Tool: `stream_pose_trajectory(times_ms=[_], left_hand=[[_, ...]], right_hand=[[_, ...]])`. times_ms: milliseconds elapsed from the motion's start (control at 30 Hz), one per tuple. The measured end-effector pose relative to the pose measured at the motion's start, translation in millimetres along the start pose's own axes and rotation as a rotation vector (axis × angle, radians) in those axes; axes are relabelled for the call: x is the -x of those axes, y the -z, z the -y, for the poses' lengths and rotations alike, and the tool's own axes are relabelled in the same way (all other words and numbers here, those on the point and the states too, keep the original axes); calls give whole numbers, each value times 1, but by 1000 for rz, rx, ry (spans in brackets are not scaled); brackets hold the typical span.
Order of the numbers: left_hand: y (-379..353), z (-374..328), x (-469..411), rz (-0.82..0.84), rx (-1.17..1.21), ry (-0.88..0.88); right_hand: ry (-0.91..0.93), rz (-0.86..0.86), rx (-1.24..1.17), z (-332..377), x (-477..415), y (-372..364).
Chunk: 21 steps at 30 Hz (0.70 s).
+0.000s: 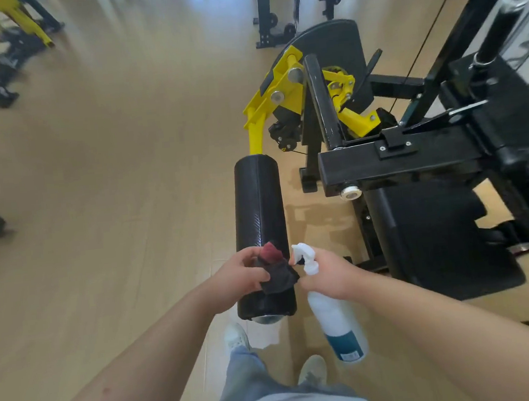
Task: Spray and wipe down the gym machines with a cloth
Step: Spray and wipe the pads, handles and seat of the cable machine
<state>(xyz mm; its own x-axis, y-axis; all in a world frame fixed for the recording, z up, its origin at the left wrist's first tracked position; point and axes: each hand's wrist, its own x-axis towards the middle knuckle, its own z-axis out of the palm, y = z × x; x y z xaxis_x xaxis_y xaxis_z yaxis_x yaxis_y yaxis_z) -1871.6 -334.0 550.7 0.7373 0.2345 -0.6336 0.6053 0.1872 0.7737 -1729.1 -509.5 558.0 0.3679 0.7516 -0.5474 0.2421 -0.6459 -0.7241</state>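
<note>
The black roller pad (259, 207) runs lengthwise up the middle of the view. Near its close end the left hand (241, 275) holds a dark cloth (278, 275) against the pad's top. The fingers are curled round the bunched fabric, and a reddish fold pokes out past them. Just right of the pad, the right hand (331, 274) grips the neck of a white spray bottle (336, 319), fingers wrapped below the trigger head. The nozzle points left at the cloth and seems almost to touch it, though whether a finger rests on the trigger cannot be told. The bottle's body hangs tilted, beside and below the pad's near end. Further right of the pad stands the machine's black frame (398, 161); beyond the pad's far end a yellow lever arm (282, 92) joins it.
</note>
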Motion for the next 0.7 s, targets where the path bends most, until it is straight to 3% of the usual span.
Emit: stream_pose_trajectory(times_ms=[100,367,433,567,700], left_hand=[[-5,4,4,21,-56,-24],[-9,2,8,-351,-458,-100],[-2,3,6,-357,-529,-36],[3,16,-1,-210,-695,54],[-16,39,-6,-476,-889,-139]], right_hand=[[-8,54,-81,0,0,4],[-11,-8,-84,3,-5,6],[-1,-21,-55,0,-8,5],[-30,-89,9,-7,-17,-1],[-70,-110,22,-10,-24,-2]])
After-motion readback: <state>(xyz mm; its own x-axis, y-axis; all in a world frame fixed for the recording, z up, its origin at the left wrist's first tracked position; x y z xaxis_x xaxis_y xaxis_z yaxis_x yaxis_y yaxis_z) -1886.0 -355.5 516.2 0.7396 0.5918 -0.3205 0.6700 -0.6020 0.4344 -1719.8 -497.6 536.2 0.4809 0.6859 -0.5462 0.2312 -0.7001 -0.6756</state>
